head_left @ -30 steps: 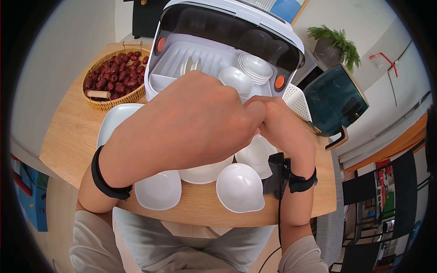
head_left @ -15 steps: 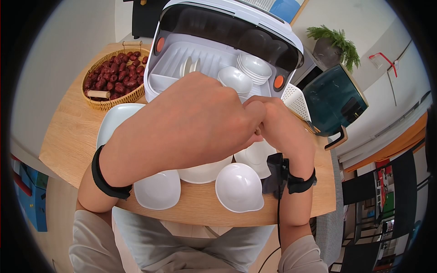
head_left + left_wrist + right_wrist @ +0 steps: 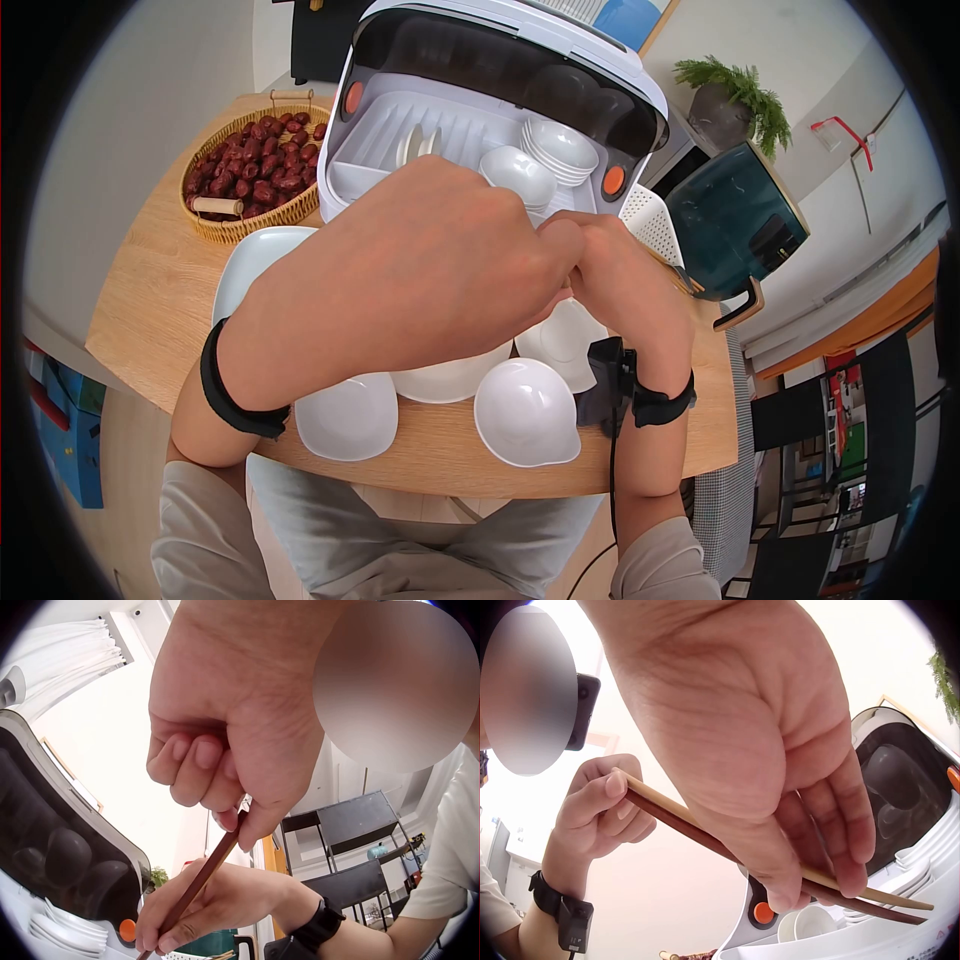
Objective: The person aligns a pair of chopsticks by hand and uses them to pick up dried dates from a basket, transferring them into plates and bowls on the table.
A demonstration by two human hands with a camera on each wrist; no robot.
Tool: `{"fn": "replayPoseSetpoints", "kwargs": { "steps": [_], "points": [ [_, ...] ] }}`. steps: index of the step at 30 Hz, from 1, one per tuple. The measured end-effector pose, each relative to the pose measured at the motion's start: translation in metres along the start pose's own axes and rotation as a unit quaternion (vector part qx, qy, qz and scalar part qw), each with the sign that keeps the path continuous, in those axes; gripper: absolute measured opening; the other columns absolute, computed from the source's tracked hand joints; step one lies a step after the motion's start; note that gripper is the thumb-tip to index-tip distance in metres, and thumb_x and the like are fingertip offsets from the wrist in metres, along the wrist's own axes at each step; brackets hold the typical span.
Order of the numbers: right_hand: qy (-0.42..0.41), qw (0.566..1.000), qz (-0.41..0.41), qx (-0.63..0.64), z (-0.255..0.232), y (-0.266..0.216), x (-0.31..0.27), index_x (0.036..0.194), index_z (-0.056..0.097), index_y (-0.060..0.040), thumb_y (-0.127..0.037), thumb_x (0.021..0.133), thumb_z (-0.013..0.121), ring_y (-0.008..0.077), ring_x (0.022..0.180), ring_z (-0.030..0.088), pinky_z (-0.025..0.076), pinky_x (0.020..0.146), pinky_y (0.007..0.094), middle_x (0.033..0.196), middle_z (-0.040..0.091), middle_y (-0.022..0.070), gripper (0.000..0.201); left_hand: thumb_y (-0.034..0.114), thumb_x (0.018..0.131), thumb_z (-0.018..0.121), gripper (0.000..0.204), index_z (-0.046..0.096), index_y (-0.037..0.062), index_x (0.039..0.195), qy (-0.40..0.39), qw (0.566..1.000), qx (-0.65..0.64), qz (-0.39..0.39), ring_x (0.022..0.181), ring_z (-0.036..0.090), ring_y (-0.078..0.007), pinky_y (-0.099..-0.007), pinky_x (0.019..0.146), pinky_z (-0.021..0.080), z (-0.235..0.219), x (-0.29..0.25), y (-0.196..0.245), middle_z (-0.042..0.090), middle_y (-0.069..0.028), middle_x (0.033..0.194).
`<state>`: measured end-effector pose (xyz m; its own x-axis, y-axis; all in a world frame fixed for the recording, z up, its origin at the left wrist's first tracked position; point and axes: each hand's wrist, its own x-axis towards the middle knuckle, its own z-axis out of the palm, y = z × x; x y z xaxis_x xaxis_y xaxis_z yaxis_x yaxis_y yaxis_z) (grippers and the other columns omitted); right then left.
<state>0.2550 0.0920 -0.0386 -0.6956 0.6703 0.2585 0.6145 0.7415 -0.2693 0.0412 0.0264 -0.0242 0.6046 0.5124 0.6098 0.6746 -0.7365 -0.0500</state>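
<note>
In the head view, my left hand (image 3: 400, 265) and right hand (image 3: 630, 275) meet over the dishes, hiding what they hold. The right wrist view shows a pale chopstick (image 3: 664, 801) alongside a dark brown chopstick (image 3: 679, 817). My left fingers and thumb pinch both at one end, while my right thumb and fingers grip them farther along, near the other tips. Beneath the hands lie a squarish white bowl (image 3: 347, 420), a spouted white bowl (image 3: 525, 415), a partly covered white plate (image 3: 450, 380) and another white dish (image 3: 562, 345).
Behind the hands, a white dish cabinet (image 3: 345, 185) with a raised dark lid contains stacked bowls (image 3: 560, 150) and upright plates (image 3: 415, 145). A basket (image 3: 225, 232) of red dates is at left. A green air-fryer drawer (image 3: 735, 225) and white perforated utensil (image 3: 652, 225) stand right.
Both hands stay almost in place above the dishes. The fingertips that showed below the left hand half a second ago are now more tucked out of sight.
</note>
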Motion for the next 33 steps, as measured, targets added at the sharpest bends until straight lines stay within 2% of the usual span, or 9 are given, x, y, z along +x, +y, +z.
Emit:
{"fn": "replayPoseSetpoints", "kwargs": {
  "steps": [11, 13, 16, 18, 20, 21, 26, 29, 33],
  "points": [
    [0.002, 0.998, 0.001, -0.062, -0.002, -0.001, -0.002, 0.092, 0.073, 0.0013, -0.004, 0.085, 0.066, 0.0392, 0.090, 0.065, 0.051, 0.077, 0.0460, 0.093, 0.067, 0.0177, 0.011, 0.026, 0.087, 0.076, 0.028, 0.056, 0.0068, 0.081, 0.025, 0.999, -0.020, 0.009, 0.050, 0.056, -0.0308, -0.0403, 0.048, 0.040, -0.001, 0.000, -0.001, 0.051, -0.0091, 0.053],
    [0.060, 0.997, -0.028, -0.041, 0.003, 0.008, -0.002, 0.092, 0.073, 0.0003, -0.007, 0.084, 0.069, 0.0381, 0.087, 0.065, 0.051, 0.076, 0.0458, 0.089, 0.066, 0.0171, 0.011, 0.024, 0.088, 0.075, 0.027, 0.057, 0.0065, 0.080, 0.044, 0.999, -0.019, 0.014, 0.049, 0.055, -0.0306, -0.0400, 0.047, 0.039, -0.001, 0.000, -0.004, 0.051, -0.0095, 0.053],
    [0.073, 0.996, -0.036, -0.039, -0.008, 0.008, 0.001, 0.091, 0.072, 0.0003, -0.010, 0.084, 0.072, 0.0372, 0.083, 0.064, 0.050, 0.075, 0.0450, 0.085, 0.065, 0.0166, 0.013, 0.019, 0.091, 0.072, 0.024, 0.056, 0.0062, 0.079, 0.074, 0.996, -0.039, 0.012, 0.047, 0.052, -0.0296, -0.0388, 0.045, 0.036, -0.011, 0.000, -0.017, 0.048, -0.0100, 0.052],
    [0.095, 0.994, -0.028, -0.037, -0.013, 0.003, 0.001, 0.090, 0.072, 0.0007, -0.012, 0.083, 0.073, 0.0369, 0.079, 0.062, 0.049, 0.075, 0.0433, 0.082, 0.064, 0.0160, 0.015, 0.014, 0.092, 0.069, 0.022, 0.055, 0.0060, 0.077, 0.107, 0.994, 0.000, -0.025, 0.045, 0.048, -0.0289, -0.0379, 0.045, 0.034, -0.017, -0.001, -0.024, 0.046, -0.0104, 0.051],
    [0.171, 0.982, -0.065, -0.046, -0.013, 0.005, 0.002, 0.094, 0.071, 0.0024, -0.007, 0.083, 0.078, 0.0260, 0.069, 0.056, 0.046, 0.062, 0.0348, 0.083, 0.064, 0.0116, 0.016, 0.012, 0.095, 0.067, 0.019, 0.056, 0.0043, 0.081, 0.120, 0.993, 0.008, -0.009, 0.043, 0.043, -0.0268, -0.0359, 0.044, 0.032, -0.020, -0.003, -0.033, 0.045, -0.0107, 0.052],
    [0.181, 0.979, -0.070, -0.065, -0.014, 0.005, 0.003, 0.090, 0.072, 0.0004, -0.010, 0.082, 0.075, 0.0319, 0.081, 0.059, 0.049, 0.076, 0.0406, 0.079, 0.063, 0.0120, 0.013, 0.012, 0.096, 0.066, 0.018, 0.057, 0.0031, 0.083, 0.119, 0.993, 0.002, -0.017, 0.043, 0.041, -0.0252, -0.0347, 0.044, 0.031, -0.022, -0.003, -0.035, 0.044, -0.0109, 0.053],
    [0.214, 0.972, -0.093, -0.040, -0.012, 0.005, 0.005, 0.093, 0.071, 0.0007, -0.008, 0.085, 0.074, 0.0315, 0.081, 0.060, 0.050, 0.074, 0.0391, 0.080, 0.064, 0.0129, 0.013, 0.013, 0.099, 0.063, 0.017, 0.060, 0.0007, 0.088, 0.066, 0.995, -0.011, -0.069, 0.044, 0.035, -0.0197, -0.0310, 0.043, 0.029, -0.033, -0.002, -0.029, 0.043, -0.0099, 0.054],
    [0.236, 0.965, -0.115, -0.005, -0.010, 0.007, 0.006, 0.114, 0.067, 0.0009, -0.002, 0.095, 0.063, 0.0162, 0.073, 0.060, 0.049, 0.068, 0.0292, 0.085, 0.068, 0.0084, 0.019, 0.015, 0.100, 0.063, 0.018, 0.061, 0.0007, 0.089, 0.068, 0.994, -0.038, -0.083, 0.044, 0.036, -0.0155, -0.0300, 0.044, 0.029, -0.035, -0.002, -0.034, 0.043, -0.0069, 0.053],
    [0.245, 0.961, -0.128, 0.011, -0.013, 0.000, 0.003, 0.116, 0.067, 0.0007, -0.004, 0.096, 0.063, 0.0133, 0.074, 0.060, 0.048, 0.068, 0.0267, 0.085, 0.068, 0.0072, 0.021, 0.017, 0.101, 0.062, 0.019, 0.064, -0.0005, 0.094, 0.067, 0.992, -0.050, -0.100, 0.048, 0.037, -0.0076, -0.0272, 0.045, 0.029, -0.039, -0.005, -0.039, 0.047, -0.0028, 0.055]
  ]
}}
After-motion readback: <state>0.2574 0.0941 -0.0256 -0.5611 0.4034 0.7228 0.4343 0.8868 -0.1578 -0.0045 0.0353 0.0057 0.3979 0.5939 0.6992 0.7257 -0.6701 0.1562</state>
